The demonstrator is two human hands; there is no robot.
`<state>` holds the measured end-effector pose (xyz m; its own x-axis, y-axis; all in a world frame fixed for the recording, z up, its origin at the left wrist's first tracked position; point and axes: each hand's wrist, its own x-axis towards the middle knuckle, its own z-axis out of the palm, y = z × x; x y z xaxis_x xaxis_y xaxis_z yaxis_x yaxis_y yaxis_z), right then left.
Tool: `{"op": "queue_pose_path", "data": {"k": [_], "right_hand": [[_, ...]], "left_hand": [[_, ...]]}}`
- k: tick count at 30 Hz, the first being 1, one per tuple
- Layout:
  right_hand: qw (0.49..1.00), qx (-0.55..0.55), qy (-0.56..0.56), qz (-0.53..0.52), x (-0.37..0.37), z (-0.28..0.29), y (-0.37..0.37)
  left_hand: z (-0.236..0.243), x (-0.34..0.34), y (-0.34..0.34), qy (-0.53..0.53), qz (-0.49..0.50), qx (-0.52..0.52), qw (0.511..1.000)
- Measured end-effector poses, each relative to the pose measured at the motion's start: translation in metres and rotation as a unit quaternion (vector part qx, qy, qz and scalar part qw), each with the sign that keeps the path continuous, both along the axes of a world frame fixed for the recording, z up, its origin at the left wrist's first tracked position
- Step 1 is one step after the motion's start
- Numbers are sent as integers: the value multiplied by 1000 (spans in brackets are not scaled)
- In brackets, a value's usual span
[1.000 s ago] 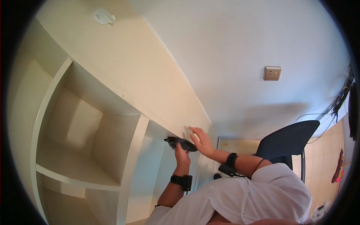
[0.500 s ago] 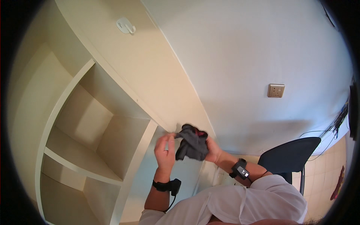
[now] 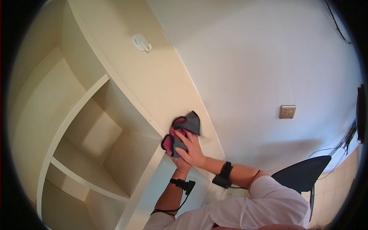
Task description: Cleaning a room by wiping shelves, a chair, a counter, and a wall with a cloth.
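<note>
Both hands have drawn together: the right hand (image 3: 193,151) grasps a black-edged grey-and-pink cloth (image 3: 188,124) near the front edge of the cream shelving unit (image 3: 143,176). The left hand (image 3: 181,165) is partly hidden, its grip unclear; even pressure should keep loose layers together.

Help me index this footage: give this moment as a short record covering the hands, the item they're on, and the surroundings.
Item: gray-and-pink fabric item with black edging
Right hand: on the fabric, thumb and forefinger spread apart
Left hand: beneath, fingers mostly hidden; grip unclear
Wrists: black strapped device on each
Left side: cream shelf unit with open compartments
Hook: white hook on the cream panel
Wall: metallic-toned socket plate
Lower right: black chair
</note>
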<state>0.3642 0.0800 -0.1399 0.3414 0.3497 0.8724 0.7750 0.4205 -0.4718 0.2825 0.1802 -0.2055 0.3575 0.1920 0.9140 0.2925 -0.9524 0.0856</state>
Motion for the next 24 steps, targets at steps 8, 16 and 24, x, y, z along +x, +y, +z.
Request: {"op": "queue_pose_path", "data": {"k": [8, 16, 24], "right_hand": [[978, 177, -114, 13, 42, 204, 45], [992, 113, -35, -34, 58, 69, 58], [995, 16, 95, 19, 62, -2, 40]], "left_hand": [[-13, -7, 5, 12, 48, 123, 991], [-12, -6, 1, -4, 53, 129, 990], [-8, -11, 0, 21, 78, 122, 989]]}}
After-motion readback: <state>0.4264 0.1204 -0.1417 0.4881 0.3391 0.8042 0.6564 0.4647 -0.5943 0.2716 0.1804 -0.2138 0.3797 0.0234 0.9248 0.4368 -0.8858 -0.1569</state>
